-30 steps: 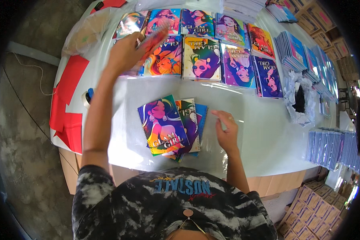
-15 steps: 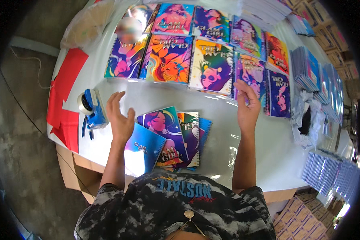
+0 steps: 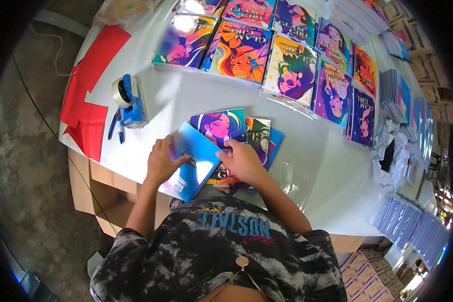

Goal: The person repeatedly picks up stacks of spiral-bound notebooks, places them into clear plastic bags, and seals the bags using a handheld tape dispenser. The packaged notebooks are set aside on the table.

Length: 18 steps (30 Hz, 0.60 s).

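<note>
A blue spiral notebook lies tilted over the left part of a small pile in front of me. My left hand holds its left side, thumb across the cover. At its spiral edge, my right hand has thumb and forefinger closed on the binding; the other fingers are partly hidden. Under it and to its right are a purple and teal illustrated notebook and several others, among them a dark-covered notebook and a blue one showing only its edge.
Rows of colourful notebooks cover the table's far side. On the left are a blue tape dispenser, pens and red sheets. Stacked notebooks, crumpled plastic and bundles line the right. Cartons stand beyond.
Both hands have come down from above the table onto the blue notebook. My right hand moved left from near the far rows. The view has shifted, so the table things appear displaced.
</note>
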Each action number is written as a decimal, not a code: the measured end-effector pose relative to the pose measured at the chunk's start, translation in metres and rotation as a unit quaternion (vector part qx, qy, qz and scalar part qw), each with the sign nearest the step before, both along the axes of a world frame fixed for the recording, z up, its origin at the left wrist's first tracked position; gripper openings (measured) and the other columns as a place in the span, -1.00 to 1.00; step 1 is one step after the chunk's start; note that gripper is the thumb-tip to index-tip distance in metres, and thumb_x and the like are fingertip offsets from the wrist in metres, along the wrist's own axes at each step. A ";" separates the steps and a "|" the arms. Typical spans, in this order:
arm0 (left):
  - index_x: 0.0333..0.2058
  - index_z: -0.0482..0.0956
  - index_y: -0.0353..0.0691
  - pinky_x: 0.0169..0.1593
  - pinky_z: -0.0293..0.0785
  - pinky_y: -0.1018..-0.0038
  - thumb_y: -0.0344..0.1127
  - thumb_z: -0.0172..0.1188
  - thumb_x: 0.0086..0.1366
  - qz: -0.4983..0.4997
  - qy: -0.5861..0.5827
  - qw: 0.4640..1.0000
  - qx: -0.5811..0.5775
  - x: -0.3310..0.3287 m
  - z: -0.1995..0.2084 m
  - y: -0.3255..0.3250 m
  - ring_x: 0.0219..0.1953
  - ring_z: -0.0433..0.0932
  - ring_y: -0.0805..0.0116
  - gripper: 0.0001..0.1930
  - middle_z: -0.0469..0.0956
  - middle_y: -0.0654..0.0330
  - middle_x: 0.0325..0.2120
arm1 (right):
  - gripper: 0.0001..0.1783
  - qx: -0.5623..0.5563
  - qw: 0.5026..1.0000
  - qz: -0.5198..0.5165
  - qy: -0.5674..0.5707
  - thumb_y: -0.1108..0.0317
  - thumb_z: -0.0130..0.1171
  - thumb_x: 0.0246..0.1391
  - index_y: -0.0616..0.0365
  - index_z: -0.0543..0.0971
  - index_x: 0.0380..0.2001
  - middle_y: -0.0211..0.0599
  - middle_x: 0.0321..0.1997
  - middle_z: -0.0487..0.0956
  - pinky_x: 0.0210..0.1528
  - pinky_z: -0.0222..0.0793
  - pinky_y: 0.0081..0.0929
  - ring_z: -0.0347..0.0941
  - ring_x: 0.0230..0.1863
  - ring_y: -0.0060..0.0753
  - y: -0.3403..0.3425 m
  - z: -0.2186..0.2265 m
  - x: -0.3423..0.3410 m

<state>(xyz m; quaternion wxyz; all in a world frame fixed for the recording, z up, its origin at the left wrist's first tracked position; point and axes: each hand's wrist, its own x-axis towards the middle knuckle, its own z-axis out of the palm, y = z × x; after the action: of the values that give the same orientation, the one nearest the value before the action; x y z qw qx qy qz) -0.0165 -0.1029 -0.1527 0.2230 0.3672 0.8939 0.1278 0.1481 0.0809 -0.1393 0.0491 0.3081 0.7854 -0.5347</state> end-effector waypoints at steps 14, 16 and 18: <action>-0.45 0.48 -0.16 0.01 0.25 0.36 -0.61 0.16 -0.05 -0.112 -0.172 0.918 0.338 -0.017 0.078 0.027 -0.06 0.37 0.20 -0.80 0.45 0.14 -0.16 | -0.63 0.200 0.891 0.134 0.384 0.57 0.19 -0.25 0.02 0.60 -0.26 -0.38 -0.16 0.59 0.06 0.33 -0.27 0.49 -0.08 -0.29 0.029 0.097 0.056; -0.54 0.50 -0.20 -0.06 0.35 0.33 -0.63 0.11 -0.01 -0.171 -0.105 0.959 0.200 -0.026 0.055 0.040 -0.13 0.45 0.12 -0.86 0.52 0.13 -0.24 | -0.61 0.238 0.909 0.171 0.296 0.55 0.19 -0.31 -0.02 0.61 -0.28 -0.45 -0.12 0.58 0.23 0.14 -0.17 0.42 0.04 -0.29 0.027 0.047 0.078; -0.43 0.51 -0.24 -0.06 0.37 0.36 -0.60 0.11 0.04 -0.175 -0.112 0.960 0.185 -0.038 0.049 0.058 -0.15 0.49 0.12 -0.87 0.52 0.09 -0.25 | -0.62 0.263 0.904 0.268 0.203 0.54 0.17 -0.31 -0.01 0.60 -0.29 -0.41 -0.10 0.57 0.21 0.15 -0.17 0.42 0.04 -0.29 0.023 0.009 0.102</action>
<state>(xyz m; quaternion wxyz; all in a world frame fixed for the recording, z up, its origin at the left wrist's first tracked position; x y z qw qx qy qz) -0.0544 -0.0445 -0.1040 0.2689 0.5358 0.7457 0.2906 0.2501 0.1039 -0.1304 -0.0528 -0.0275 0.9434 -0.3264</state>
